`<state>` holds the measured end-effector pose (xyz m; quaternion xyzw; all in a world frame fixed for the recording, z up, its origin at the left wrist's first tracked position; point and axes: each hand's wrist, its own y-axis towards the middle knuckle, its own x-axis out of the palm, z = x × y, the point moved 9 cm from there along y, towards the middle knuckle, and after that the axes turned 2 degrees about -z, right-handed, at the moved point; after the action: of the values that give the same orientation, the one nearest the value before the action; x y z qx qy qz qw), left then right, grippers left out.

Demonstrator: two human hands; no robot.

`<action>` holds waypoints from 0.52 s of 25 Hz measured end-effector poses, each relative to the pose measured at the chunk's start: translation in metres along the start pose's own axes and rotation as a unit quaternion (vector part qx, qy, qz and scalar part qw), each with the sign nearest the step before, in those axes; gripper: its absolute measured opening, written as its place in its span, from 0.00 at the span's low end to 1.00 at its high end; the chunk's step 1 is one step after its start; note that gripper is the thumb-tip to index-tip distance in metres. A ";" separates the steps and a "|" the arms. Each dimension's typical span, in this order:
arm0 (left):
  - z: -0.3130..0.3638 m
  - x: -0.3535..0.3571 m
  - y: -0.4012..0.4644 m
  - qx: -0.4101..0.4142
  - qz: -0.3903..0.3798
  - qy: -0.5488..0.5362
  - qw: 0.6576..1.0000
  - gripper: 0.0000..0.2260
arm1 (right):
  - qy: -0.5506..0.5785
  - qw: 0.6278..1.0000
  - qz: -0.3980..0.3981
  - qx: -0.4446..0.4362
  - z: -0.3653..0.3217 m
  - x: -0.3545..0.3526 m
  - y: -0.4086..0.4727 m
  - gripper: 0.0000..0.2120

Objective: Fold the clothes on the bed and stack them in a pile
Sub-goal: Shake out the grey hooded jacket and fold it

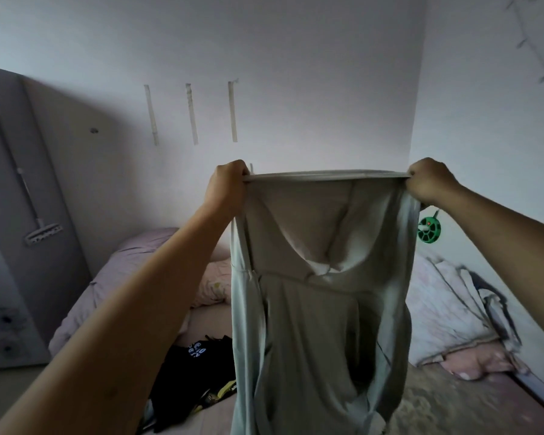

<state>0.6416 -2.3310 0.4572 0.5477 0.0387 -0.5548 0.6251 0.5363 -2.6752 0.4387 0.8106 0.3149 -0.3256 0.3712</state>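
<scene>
Holding the pale grey-green garment (321, 309) up over the bed (220, 416), your left hand (228, 186) and right hand (429, 183) each pinch an end of its top band; loosen either and it may drop crumpled onto the black clothing (189, 372) below

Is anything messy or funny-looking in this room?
Yes. A black garment lies crumpled on the bed, not folded. Three worn tape strips stick to the wall with nothing hanging from them. The pale green garment held up by the left hand and right hand is simply unfolded.
</scene>
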 end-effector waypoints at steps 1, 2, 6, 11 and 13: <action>0.001 0.001 0.000 0.003 -0.014 0.005 1.000 0.10 | 0.042 0.999 -0.021 0.014 0.004 0.001 -0.004 0.08; 0.003 0.001 0.000 0.002 -0.027 0.010 1.000 0.09 | 0.076 0.996 -0.040 0.024 0.007 -0.001 -0.007 0.08; 0.008 -0.004 0.002 -0.022 -0.096 -0.006 0.995 0.09 | 0.122 0.989 -0.086 0.015 0.002 -0.021 -0.019 0.21; 0.022 -0.005 -0.021 -0.011 -0.221 -0.030 0.975 0.07 | 0.060 0.982 -0.177 0.014 -0.007 -0.048 -0.045 0.17; 0.025 0.002 -0.032 -0.005 -0.264 -0.044 0.964 0.08 | 0.039 0.976 -0.213 0.024 -0.004 -0.049 -0.054 0.14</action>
<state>0.6044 -2.3438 0.4451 0.4895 0.1569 -0.7236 0.4606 0.4685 -2.6567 0.4569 0.7456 0.4867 -0.3729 0.2609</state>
